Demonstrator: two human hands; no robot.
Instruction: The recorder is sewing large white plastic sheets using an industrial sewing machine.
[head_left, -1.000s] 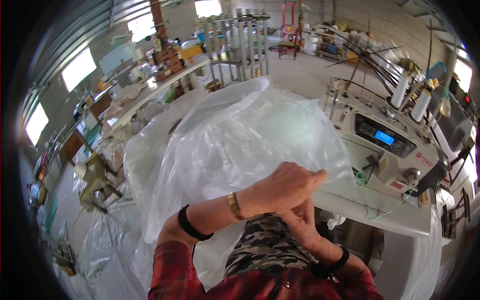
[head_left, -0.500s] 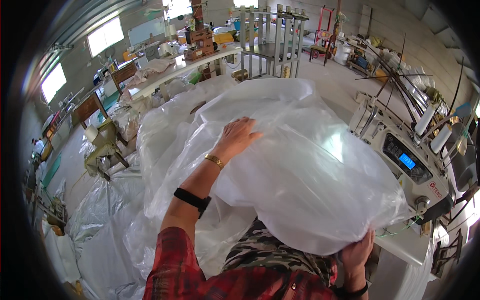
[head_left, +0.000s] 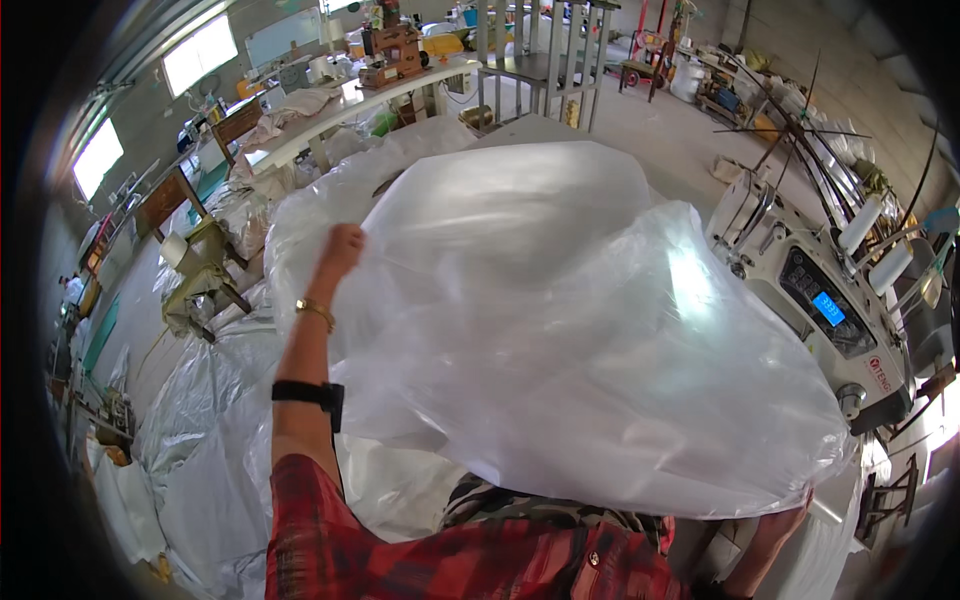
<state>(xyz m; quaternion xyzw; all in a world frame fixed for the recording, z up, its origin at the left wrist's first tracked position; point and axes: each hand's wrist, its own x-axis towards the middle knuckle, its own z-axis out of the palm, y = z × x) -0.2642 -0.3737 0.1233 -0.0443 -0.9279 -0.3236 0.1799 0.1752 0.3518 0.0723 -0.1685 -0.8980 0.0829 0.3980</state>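
- Left hand (head_left: 341,246) raised well out from the body, arm stretched up and away; fingers curled into a fist, bunched on the far left edge of the clear plastic sheet (head_left: 560,330).
- Gold bracelet (head_left: 314,311) at the left wrist; black band (head_left: 308,393) farther down the forearm; red plaid sleeve (head_left: 320,530) at the lower edge.
- Plastic sheet billows in a large, translucent dome across the middle of the view, lifted off the surfaces below, its near hem hanging over the person's lap.
- Right hand (head_left: 795,512) low at the lower right, almost wholly hidden behind the sheet's near right corner; only a bit of hand and forearm shows. It touches the hem, but whether the fingers pinch it, cannot tell.
- Industrial sewing machine (head_left: 800,290), white with a small blue-lit screen, sits just right of the sheet; thread cones (head_left: 862,224) stand behind it.
- More crumpled plastic sheeting (head_left: 200,400) lies on the floor to the left, below the raised arm.
- Long white worktable (head_left: 340,110) at the far left carries a brown machine (head_left: 392,50) and heaped cloth.
- Wooden chair (head_left: 170,205) stands beside that table.
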